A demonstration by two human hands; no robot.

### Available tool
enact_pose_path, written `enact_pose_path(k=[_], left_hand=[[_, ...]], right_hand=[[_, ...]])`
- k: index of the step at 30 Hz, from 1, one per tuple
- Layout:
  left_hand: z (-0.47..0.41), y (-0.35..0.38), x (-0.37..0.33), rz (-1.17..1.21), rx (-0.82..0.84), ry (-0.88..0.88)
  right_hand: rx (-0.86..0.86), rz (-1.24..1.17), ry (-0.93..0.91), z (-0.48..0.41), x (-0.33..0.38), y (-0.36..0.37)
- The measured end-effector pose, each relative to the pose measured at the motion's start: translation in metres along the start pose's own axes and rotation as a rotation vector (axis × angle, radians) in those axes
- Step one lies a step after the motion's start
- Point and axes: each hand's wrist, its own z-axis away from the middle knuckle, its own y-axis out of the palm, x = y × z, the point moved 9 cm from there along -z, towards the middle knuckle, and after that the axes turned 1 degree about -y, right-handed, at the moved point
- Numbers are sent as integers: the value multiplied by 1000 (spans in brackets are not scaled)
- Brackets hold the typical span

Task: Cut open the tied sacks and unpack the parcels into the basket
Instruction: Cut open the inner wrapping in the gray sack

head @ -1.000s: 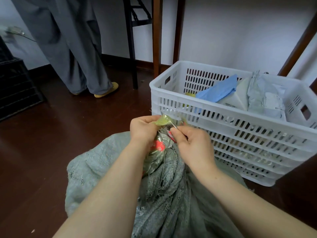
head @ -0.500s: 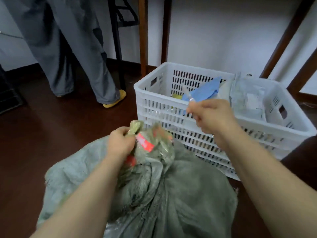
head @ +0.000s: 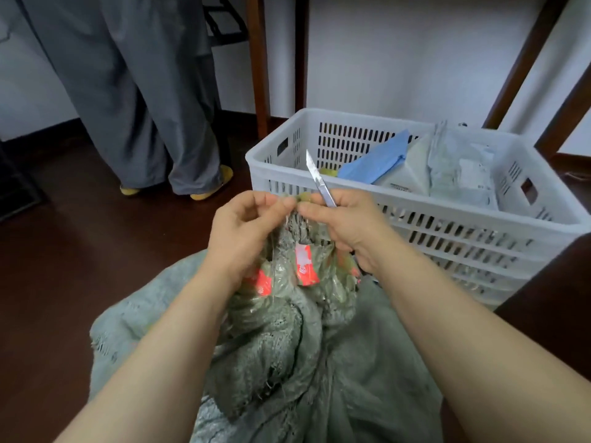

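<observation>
Two hands meet at the gathered neck of a grey-green woven sack (head: 287, 346) lying on the dark wooden floor (head: 64, 266), just in front of a white slotted plastic basket (head: 351, 118). The left hand (head: 243, 231) pinches the yellowish tie (head: 302, 197) at the top of the neck. The right hand (head: 345, 225) pinches the same spot with thumb and forefinger, its other fingers curled round a slim silver knife (head: 316, 177), blade tilted upward. Inside the basket lie a blue wrapped parcel (head: 377, 161), a white parcel (head: 406, 174) and a pale grey plastic mailer (head: 457, 167). Red-and-white labels (head: 305, 263) cling to the sack's neck.
</observation>
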Motion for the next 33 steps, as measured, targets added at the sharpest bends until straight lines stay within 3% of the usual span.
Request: enact_pose_path(k=[5, 8, 10, 13, 16, 22, 26, 29, 33], left_hand=[[-3, -12, 1, -61, -130, 33], [-6, -49, 22, 139, -389, -200], [-4, -64, 35, 243, -451, -311], [-5, -61, 41, 290, -428, -394], [-5, -33, 32, 348, -241, -461], [-4, -8, 9, 232, -68, -411], [-1, 3, 6, 139, 106, -383], [-3, -9, 6, 14, 0, -315], [-5, -25, 6, -455, -71, -167]], right_hand=[[16, 73, -21, 3, 3, 7], [-14, 130, -19, 4, -3, 1], [-17, 165, 20, 6, -11, -2], [-51, 173, 92, 6, -18, -10], [-75, 142, 143, 1, -15, -19], [294, -242, 200, 4, 2, 7], [83, 318, 84, 1, 12, -1], [159, 402, 68, 5, 1, 16], [214, 457, 80, 7, -15, 26]])
